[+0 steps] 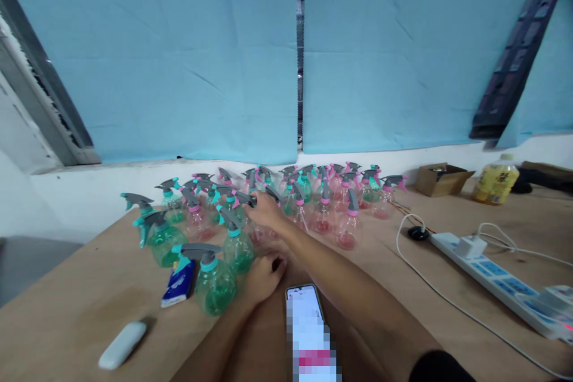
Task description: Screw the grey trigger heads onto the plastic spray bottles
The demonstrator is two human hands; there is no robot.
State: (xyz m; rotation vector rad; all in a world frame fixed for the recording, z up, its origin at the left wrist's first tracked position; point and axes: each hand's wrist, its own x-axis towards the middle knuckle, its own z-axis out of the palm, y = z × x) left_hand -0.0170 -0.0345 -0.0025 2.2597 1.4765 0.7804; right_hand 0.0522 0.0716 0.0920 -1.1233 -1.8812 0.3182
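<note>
Right grip (267,210): reached far forward into the spray bottle cluster (322,203), fingertips on a grey trigger head (245,197). I cannot tell whether it is closed on the head or only touching it.
Left grip (264,274): narrow, fingers curled in, resting on the table (89,304); I see nothing held inside it.
Green bottle (215,286): upright, just left of the left grip; I cannot tell whether they touch.
Pink bottles (348,233): packed right of and beyond the right grip, trigger heads overlapping.
Phone (308,334): flat between the two forearms, behind both grips.
Risk, toppling: I judge that pulling one head can snag its neighbours, because the triggers overlap and the bottles stand close together.
Risk, forearm sweep: the right forearm lies low beside the phone; a sideways pull-back could push it.
Risk, power strip (487,274): well right of the right grip, its cable (403,250) near the outer pink bottles. I cannot tell whether the bottles hold liquid; if they do, a tipped one could leak toward it.
</note>
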